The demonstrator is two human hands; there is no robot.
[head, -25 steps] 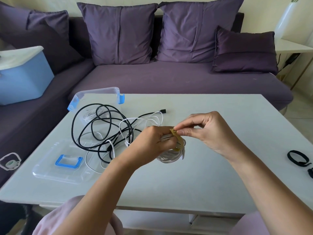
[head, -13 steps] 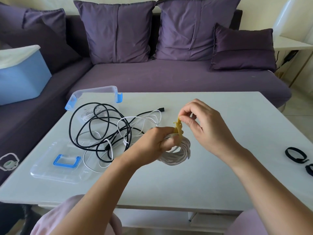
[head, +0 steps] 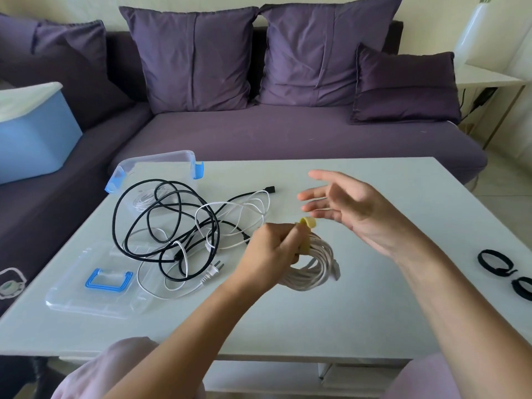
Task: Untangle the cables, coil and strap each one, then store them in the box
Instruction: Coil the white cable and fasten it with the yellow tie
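Left grip [head: 273, 249] clenches the coiled white cable [head: 313, 269] at its yellow strap [head: 306, 234], over the worktop's [head: 374, 312] middle. Right grip [head: 354, 208] hovers released. The loops look light and springy, so they are best held at the strap.

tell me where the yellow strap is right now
Head view, table centre: the yellow strap sits on the coiled white cable in the left hand, just right of the cable tangle.

The right hand [head: 349, 208] has let go of the yellow strap [head: 306, 236] and opened, fingers spread.
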